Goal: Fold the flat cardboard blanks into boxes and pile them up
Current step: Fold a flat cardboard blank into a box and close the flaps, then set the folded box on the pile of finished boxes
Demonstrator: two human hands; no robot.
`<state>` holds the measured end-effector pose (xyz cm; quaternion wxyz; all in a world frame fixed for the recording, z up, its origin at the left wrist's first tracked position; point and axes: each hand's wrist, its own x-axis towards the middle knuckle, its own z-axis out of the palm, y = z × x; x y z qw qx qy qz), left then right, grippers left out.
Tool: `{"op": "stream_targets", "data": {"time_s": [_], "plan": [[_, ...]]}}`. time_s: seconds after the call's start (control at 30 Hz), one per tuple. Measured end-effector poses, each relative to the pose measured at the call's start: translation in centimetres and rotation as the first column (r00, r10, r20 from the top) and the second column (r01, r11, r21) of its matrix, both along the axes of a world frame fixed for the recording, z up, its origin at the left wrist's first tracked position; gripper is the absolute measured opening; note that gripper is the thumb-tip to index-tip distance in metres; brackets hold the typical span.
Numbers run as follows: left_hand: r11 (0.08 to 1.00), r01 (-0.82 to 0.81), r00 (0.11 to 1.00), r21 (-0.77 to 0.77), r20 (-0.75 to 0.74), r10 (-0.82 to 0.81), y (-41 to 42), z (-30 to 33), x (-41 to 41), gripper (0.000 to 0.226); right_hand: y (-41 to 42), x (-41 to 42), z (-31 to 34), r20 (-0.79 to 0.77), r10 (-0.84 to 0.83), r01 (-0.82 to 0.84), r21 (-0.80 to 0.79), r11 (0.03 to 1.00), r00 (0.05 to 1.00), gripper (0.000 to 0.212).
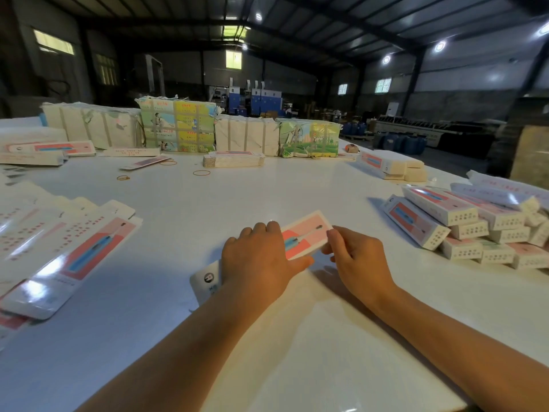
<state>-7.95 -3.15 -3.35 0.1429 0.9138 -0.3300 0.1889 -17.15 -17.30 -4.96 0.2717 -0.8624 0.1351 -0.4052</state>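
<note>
We look across a broad white table (267,191) into a dim warehouse with dark walls, small bright windows (233,59), round ceiling lamps (440,46) and blue machines (261,99) far back.

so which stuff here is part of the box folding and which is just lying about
Job:
- blank under both hands: left hand, right hand
- flat blanks, left
- folded boxes, right

Lying about:
- rubber bands
- wrapped bundles, far edge
</note>
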Motion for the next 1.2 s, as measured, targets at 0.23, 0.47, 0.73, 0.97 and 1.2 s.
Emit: {"op": "stream_targets", "data": {"time_s": [0.23, 0.47, 0.73, 0.97, 1.2], "plan": [[0.999, 0.048, 0.997, -0.018, 0.060, -0.046, 0.2, 0.0, 0.6, 0.066, -0.2, -0.1, 0.3, -0.019, 0.175, -0.176, -0.057, 0.983, 0.984, 0.050], [0.983, 0.150, 0.977, 0.103, 0.138, -0.163, 1.0, 0.0, 0.5, 0.075, -1.5, -0.7, 1.1, -0.348, 0.187, -0.367, -0.574, 0.732, 0.918, 0.065], [0.945, 0.323, 0.921, -0.052, 0.247, -0.301, 0.6, -0.8, -0.7, 0.049, -9.8, -4.4, 6.9, -0.094, -0.308, 0.225, -0.492, 0.841, 0.947, 0.047], [0.946, 0.323, 0.946, -0.011, -0.021, -0.323, -0.3, -3.0, 0.9, 0.032, -21.0, -14.0, 8.1, -0.115, -0.828, 0.779, -0.287, 0.557, 0.549, 0.033], [0.954, 0.298, 0.953, 0.015, -0.053, -0.297, -0.2, -3.2, 0.8, 0.021, -21.7, -15.2, 5.4, -0.229, -0.880, 0.792, -0.385, 0.474, 0.416, 0.037]]}}
